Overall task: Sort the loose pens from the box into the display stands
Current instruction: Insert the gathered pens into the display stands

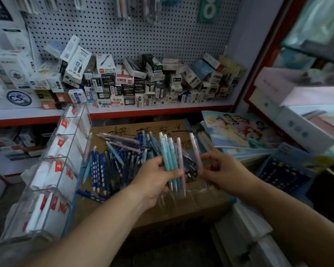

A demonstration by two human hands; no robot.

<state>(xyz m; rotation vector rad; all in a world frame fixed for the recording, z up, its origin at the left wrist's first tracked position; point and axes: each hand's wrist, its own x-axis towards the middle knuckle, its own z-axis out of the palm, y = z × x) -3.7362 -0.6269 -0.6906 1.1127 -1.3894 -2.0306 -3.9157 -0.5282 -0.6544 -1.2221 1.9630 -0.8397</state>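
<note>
Head: slim, smooth teal pens [169, 160]

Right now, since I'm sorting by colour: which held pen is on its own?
The pale pink pen pinched in the right hand; the teal pens sit bunched in the left hand.

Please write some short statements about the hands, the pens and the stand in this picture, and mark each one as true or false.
1. The left hand grips a bunch of teal pens. True.
2. The right hand holds nothing. False: it pinches a pale pen.
3. The clear display stand is to the right of the loose pens. False: it is to their left.
4. The loose pens lie on a cardboard box. True.
</note>
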